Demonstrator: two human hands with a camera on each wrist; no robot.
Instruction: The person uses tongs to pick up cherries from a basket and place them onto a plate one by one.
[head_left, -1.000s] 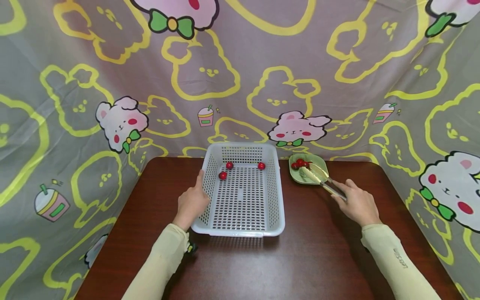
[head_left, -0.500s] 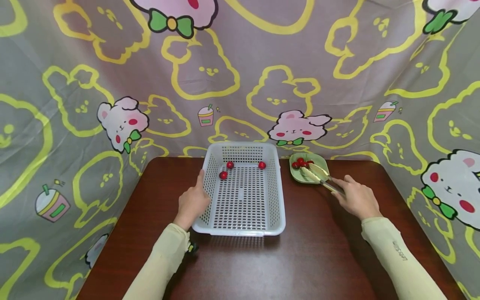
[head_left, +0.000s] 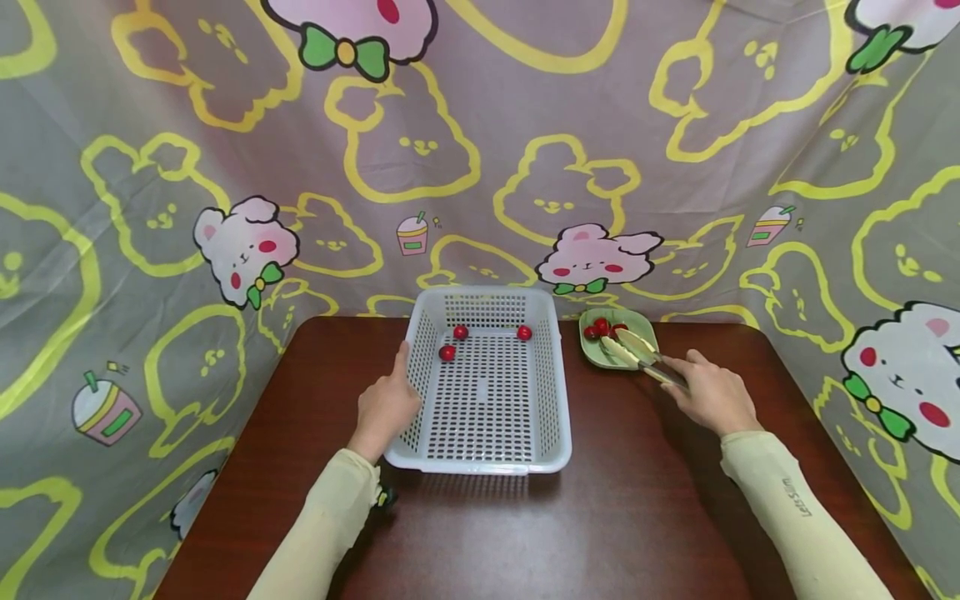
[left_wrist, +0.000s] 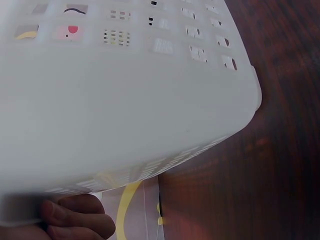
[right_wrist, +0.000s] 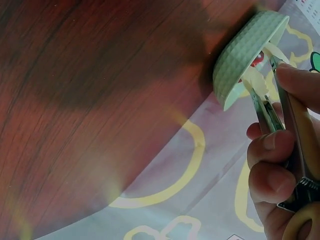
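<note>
Red fruit (head_left: 602, 325) ahead-left of my right hand (head_left: 712, 396), the nearer
I grip tongs (head_left: 628, 355) there, long axis toward fruit

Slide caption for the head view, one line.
Left hand on the basket rim, right hand holding tongs at the bowl of red fruit.

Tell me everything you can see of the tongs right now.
The tongs have shiny, metal-looking arms and pale cream tips with scalloped edges. The right hand grips them by the arms, thumb on one side and fingers on the other. They slant into the green dish, tips parted, with a red fruit showing between them. I can't tell whether the tips touch it. A dark ridged part shows within the hand.
</note>
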